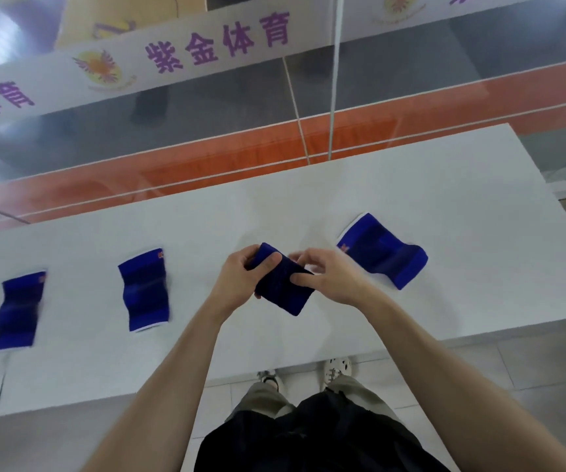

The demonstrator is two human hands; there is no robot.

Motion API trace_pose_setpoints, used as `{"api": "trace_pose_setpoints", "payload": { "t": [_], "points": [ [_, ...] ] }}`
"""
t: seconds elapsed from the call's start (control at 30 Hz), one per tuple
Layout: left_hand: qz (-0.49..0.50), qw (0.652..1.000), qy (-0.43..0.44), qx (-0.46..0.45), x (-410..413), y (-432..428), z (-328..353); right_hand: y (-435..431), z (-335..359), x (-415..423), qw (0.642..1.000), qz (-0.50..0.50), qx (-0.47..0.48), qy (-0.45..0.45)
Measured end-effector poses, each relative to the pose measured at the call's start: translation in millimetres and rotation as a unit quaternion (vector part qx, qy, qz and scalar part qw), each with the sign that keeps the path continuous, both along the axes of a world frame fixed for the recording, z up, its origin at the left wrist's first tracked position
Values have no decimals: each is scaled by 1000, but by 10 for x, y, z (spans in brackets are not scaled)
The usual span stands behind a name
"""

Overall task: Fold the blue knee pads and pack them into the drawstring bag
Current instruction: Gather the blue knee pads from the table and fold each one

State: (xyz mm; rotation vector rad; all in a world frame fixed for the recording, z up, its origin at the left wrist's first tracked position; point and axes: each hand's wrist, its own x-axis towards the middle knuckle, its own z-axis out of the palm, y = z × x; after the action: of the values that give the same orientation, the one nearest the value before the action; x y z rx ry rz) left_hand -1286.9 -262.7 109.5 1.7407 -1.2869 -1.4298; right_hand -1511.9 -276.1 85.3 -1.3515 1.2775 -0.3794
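Note:
A blue knee pad (pixel 283 291) is held above the middle of the white table (pixel 428 199). My left hand (pixel 240 281) grips its far left end with thumb on top. My right hand (pixel 329 277) pinches its right side. Three other blue knee pads lie flat on the table: one at the far left (pixel 18 311), one left of centre (pixel 143 289), and one to the right (pixel 383 252) of my hands. No drawstring bag is in view.
The table's near edge runs just below my forearms, with tiled floor and my feet (pixel 309 373) beneath. Behind the table stands a glass wall (pixel 411 80) with a white banner and an orange strip.

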Motion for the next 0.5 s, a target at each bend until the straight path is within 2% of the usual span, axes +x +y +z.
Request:
{"api": "trace_pose_setpoints", "payload": {
  "t": [0.1,0.23,0.33,0.43,0.5],
  "points": [
    [42,999,-7,-9,341,120,94,-4,104,379,1000,13,18,6],
    [76,994,-70,-24,926,279,105,65,280,1021,995,86,20,38],
    [21,989,-136,-55,1563,415,102,137,378,1578,993,100,37,57],
    [-23,985,-165,-45,2305,600,154,239,426,2193,992,85,23,93],
    [-38,968,-242,-48,2780,741,150,329,439,2657,992,67,22,102]
  ]
}}
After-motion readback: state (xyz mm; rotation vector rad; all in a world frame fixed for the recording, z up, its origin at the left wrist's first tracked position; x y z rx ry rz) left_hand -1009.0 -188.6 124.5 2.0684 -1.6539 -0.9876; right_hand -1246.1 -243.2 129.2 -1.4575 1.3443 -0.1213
